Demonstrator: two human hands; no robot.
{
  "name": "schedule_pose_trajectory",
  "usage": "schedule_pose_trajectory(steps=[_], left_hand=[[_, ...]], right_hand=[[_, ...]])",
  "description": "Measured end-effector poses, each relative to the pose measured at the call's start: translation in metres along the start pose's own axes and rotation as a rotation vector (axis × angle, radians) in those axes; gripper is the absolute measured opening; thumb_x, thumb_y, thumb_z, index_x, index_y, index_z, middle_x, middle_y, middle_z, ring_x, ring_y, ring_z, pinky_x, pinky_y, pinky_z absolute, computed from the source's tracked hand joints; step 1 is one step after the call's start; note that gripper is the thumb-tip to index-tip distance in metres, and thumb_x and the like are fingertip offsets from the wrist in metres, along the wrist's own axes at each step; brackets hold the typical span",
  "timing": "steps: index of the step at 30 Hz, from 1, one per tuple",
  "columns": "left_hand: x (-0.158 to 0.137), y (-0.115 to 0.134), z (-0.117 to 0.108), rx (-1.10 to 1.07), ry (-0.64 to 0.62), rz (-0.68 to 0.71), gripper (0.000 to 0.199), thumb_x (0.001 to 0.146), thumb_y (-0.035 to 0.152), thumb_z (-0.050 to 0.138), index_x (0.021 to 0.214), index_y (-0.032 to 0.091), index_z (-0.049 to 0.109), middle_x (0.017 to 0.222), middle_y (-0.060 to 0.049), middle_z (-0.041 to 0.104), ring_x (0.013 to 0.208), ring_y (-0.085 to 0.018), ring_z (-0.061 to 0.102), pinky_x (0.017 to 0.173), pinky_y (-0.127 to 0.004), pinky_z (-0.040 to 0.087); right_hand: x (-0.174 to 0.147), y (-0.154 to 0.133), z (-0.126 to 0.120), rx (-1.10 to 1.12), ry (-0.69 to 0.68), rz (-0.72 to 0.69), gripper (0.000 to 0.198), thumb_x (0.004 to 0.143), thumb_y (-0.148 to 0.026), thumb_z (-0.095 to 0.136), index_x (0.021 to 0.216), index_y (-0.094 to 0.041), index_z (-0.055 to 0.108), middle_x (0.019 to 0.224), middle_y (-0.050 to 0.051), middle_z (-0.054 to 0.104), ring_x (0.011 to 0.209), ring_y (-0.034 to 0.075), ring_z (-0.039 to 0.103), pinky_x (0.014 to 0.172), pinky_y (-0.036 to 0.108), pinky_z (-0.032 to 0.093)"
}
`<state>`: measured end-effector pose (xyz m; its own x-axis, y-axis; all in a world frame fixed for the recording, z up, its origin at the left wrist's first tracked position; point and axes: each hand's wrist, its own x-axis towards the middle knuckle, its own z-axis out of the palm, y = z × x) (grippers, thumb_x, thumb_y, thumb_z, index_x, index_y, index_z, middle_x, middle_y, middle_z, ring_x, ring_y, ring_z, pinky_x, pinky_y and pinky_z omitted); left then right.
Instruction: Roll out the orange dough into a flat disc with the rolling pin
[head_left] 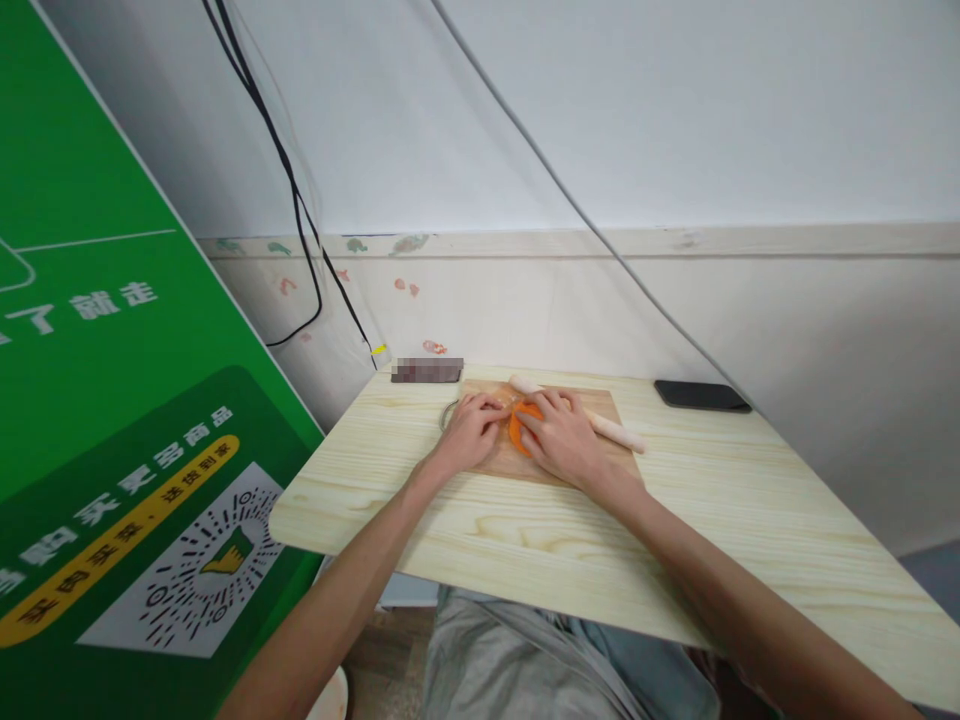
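A flat, rounded orange piece of dough (516,437), perhaps modelling clay, lies on a wooden board (517,467) and is partly covered by my hands. At its left edge, my left hand (471,432) has thumb and fingers closed together, their tips at the dough. My right hand (559,440) curls over the dough from the right, with thumb and fingers on it; its exact grip is partly hidden. Behind that hand, a pale wooden rolling pin (619,432) lies slantwise across the board, its right end reaching past the edge.
A black phone (701,396) lies at the table's back right, and a dark, blurred-out object (427,371) at the back left. The pale wooden table (750,540) meets the wall. Cables (289,170) hang on the left, beside a green printed panel (112,380).
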<state>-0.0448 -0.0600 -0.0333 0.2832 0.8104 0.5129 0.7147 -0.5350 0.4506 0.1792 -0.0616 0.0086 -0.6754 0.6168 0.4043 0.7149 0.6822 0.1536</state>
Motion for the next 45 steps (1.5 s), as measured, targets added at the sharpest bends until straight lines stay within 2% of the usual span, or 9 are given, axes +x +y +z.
schedule_pose_trajectory(steps=[8,12,15,21,27,33,38,41,45], left_hand=[[0.000,0.003,-0.001,0.005,-0.010,-0.001,0.038,0.094,0.008,0.060,0.115,0.026,0.087,0.119,-0.009,0.075,0.118,-0.026,0.065,0.114,-0.047,0.053],[0.001,0.003,-0.001,-0.008,-0.008,-0.008,0.042,0.091,0.005,0.060,0.115,0.027,0.087,0.119,-0.008,0.075,0.118,-0.025,0.065,0.114,-0.047,0.053],[0.001,0.003,-0.002,-0.007,-0.013,-0.002,0.043,0.090,0.004,0.060,0.115,0.027,0.087,0.118,-0.008,0.075,0.117,-0.025,0.065,0.113,-0.047,0.054],[0.000,0.004,-0.002,0.003,-0.008,0.010,0.038,0.091,0.006,0.062,0.111,0.026,0.088,0.118,-0.008,0.075,0.117,-0.027,0.065,0.112,-0.047,0.053],[0.000,0.005,-0.001,-0.015,0.001,-0.010,0.038,0.090,0.005,0.062,0.110,0.025,0.087,0.118,-0.008,0.075,0.118,-0.026,0.065,0.114,-0.046,0.053],[0.000,0.005,-0.003,0.017,0.002,0.008,0.040,0.092,0.004,0.059,0.112,0.024,0.087,0.117,-0.009,0.076,0.116,-0.026,0.065,0.112,-0.046,0.053],[0.001,0.006,-0.003,0.036,-0.002,0.005,0.040,0.090,0.003,0.059,0.111,0.024,0.087,0.116,-0.008,0.076,0.116,-0.025,0.066,0.111,-0.044,0.055],[0.001,0.006,-0.002,0.038,0.003,0.009,0.041,0.089,0.002,0.059,0.112,0.022,0.087,0.116,-0.008,0.076,0.116,-0.025,0.066,0.111,-0.043,0.055],[0.000,0.006,-0.001,0.048,0.011,0.004,0.041,0.090,0.002,0.059,0.113,0.023,0.086,0.117,-0.008,0.076,0.116,-0.024,0.065,0.111,-0.043,0.055]], right_hand=[[0.003,-0.002,0.000,-0.014,-0.026,-0.073,0.031,0.109,-0.030,0.053,0.126,-0.016,0.076,0.140,0.020,0.067,0.134,0.035,0.050,0.112,0.049,0.036],[-0.002,-0.007,0.000,0.040,-0.006,0.028,0.034,0.109,-0.028,0.052,0.130,-0.018,0.076,0.137,0.019,0.068,0.130,0.034,0.051,0.110,0.048,0.037],[-0.007,-0.009,0.001,0.057,0.028,0.078,0.033,0.110,-0.030,0.051,0.126,-0.020,0.078,0.133,0.018,0.069,0.127,0.034,0.053,0.108,0.048,0.037],[-0.007,-0.008,0.000,0.051,0.004,0.026,0.031,0.109,-0.031,0.053,0.121,-0.019,0.079,0.136,0.018,0.069,0.131,0.035,0.051,0.107,0.050,0.039],[-0.004,-0.005,0.005,0.079,0.018,-0.012,0.032,0.108,-0.027,0.053,0.128,-0.018,0.076,0.138,0.018,0.069,0.131,0.034,0.051,0.108,0.049,0.041],[0.001,-0.004,0.007,0.068,0.008,-0.079,0.028,0.108,-0.024,0.053,0.113,-0.017,0.080,0.128,0.018,0.071,0.131,0.034,0.052,0.111,0.050,0.041],[-0.002,-0.007,0.011,0.127,0.069,0.008,0.026,0.104,-0.022,0.057,0.116,-0.019,0.080,0.128,0.016,0.073,0.125,0.033,0.055,0.108,0.048,0.044],[-0.004,-0.009,0.012,0.090,0.117,0.078,0.026,0.103,-0.023,0.057,0.115,-0.019,0.080,0.127,0.017,0.073,0.121,0.034,0.056,0.102,0.049,0.044],[-0.004,-0.011,0.010,0.049,0.114,0.087,0.028,0.105,-0.026,0.055,0.116,-0.019,0.080,0.130,0.018,0.072,0.121,0.035,0.056,0.102,0.050,0.042]])
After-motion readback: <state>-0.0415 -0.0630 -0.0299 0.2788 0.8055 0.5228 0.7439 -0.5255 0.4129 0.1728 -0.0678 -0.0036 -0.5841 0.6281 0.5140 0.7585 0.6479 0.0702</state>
